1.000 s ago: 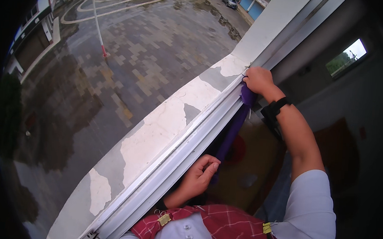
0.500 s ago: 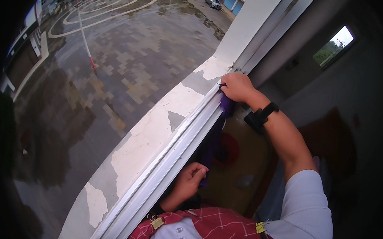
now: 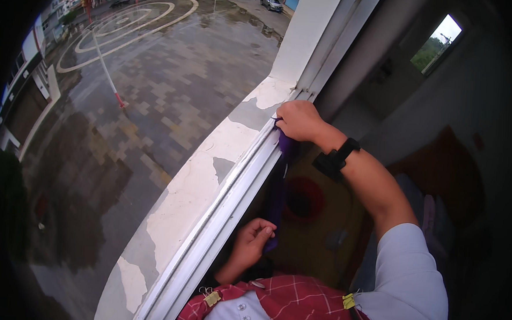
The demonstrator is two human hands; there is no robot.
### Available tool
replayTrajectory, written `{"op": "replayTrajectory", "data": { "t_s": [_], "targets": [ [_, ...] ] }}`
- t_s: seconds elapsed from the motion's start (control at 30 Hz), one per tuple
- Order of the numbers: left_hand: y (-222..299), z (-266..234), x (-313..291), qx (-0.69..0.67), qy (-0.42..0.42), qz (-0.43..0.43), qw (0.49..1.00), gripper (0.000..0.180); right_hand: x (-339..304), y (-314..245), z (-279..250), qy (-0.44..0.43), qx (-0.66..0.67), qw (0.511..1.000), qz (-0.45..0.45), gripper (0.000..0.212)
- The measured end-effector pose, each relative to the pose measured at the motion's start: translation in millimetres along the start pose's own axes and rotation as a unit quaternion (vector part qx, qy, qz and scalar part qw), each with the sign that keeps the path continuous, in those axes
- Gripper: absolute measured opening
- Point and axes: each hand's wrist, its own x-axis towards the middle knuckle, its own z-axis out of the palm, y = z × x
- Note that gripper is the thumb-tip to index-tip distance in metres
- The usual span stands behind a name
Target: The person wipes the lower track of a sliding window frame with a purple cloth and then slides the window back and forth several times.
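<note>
My right hand grips a purple cloth and presses part of it into the white sliding-window track, near the far corner of the frame. From there the cloth hangs down on the room side of the track. My left hand is lower and nearer to me, below the track, its fingers curled with the thumb on top. The cloth's lower end lies at these fingertips, and they look closed on it. A black wrist strap with a small box sits on my right wrist.
Outside the track runs a ledge with flaking paint, high above a wet paved yard. The upright window frame rises beyond my right hand. Inside the dim room are a round red object and a small window.
The whole view has shifted a little, so the window corner and my right hand sit further left in the picture. Both hands keep nearly the same places and grips.
</note>
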Motion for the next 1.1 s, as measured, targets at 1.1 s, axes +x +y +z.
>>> {"op": "replayTrajectory", "data": {
  "t_s": [1.1],
  "targets": [
    [5, 30, -38, 0.109, -0.166, -0.034, 0.979, 0.021, -85, -200, -18, 0.014, 0.114, 0.982, -0.149, 0.017]
  ]
}}
